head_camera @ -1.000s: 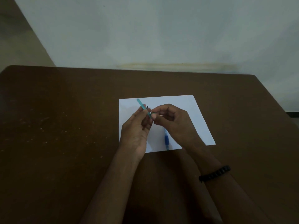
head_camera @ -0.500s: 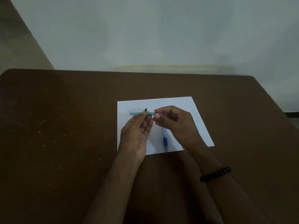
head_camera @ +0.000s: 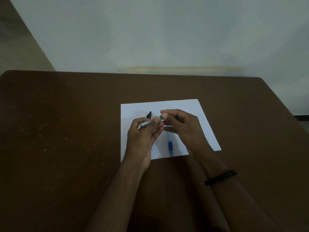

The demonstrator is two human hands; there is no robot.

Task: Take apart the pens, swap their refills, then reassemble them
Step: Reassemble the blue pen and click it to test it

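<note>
I hold the teal pen [head_camera: 145,123] over the white sheet of paper [head_camera: 192,111], my left hand [head_camera: 142,139] wrapped around its barrel and my right hand [head_camera: 180,126] pinching its near end between thumb and fingertip. The step, as I judge it, is unscrewing or pulling that end to free the refill. To do it well I should keep the barrel steady in the left and twist with the right only, staying low over the paper so any small spring or tip drops where I can find it. The barrel is slim, smooth translucent plastic, likely slippery, so I grip firmly without bending it.

The blue pen [head_camera: 170,143] lies on the paper between my wrists, tip toward me, with a darker grip that looks rubbery. A small black cap [head_camera: 149,115] rests on the sheet just beyond my left fingers. The tabletop [head_camera: 66,131] is dull brown, faintly speckled.
</note>
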